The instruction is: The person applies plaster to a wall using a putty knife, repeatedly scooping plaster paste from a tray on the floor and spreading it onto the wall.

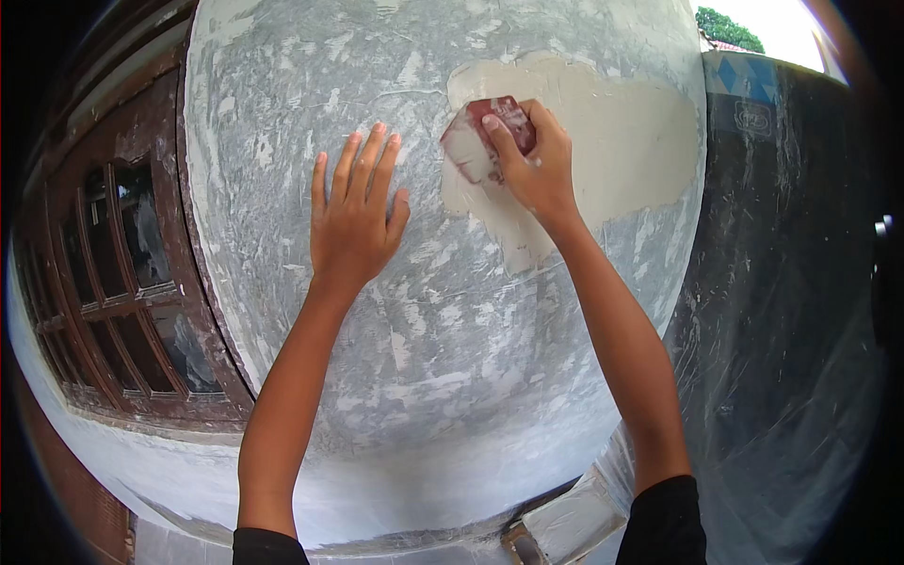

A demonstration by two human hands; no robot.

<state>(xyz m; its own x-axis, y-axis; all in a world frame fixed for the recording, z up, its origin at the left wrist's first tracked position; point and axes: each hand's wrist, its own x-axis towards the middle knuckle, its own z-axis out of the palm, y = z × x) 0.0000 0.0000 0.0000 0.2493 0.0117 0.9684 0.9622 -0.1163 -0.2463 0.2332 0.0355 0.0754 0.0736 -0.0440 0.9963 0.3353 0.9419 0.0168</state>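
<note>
Wall [452,377], grey and mottled, fills most of what we see. At two o'clock on it lies a cream patch of fresh filler [621,141], its left edge ragged. A brown wooden window [122,282] with small panes sits at nine o'clock, and a dark sheeted surface [791,311] at three o'clock. Our left hand [353,221] rests flat against the bare wall, fingers spread and pointing toward twelve o'clock, holding nothing. Our right hand [537,165] is gripping a red scraper [490,137], pressed on the patch's left edge at ten o'clock from that hand. We see no containers.
</note>
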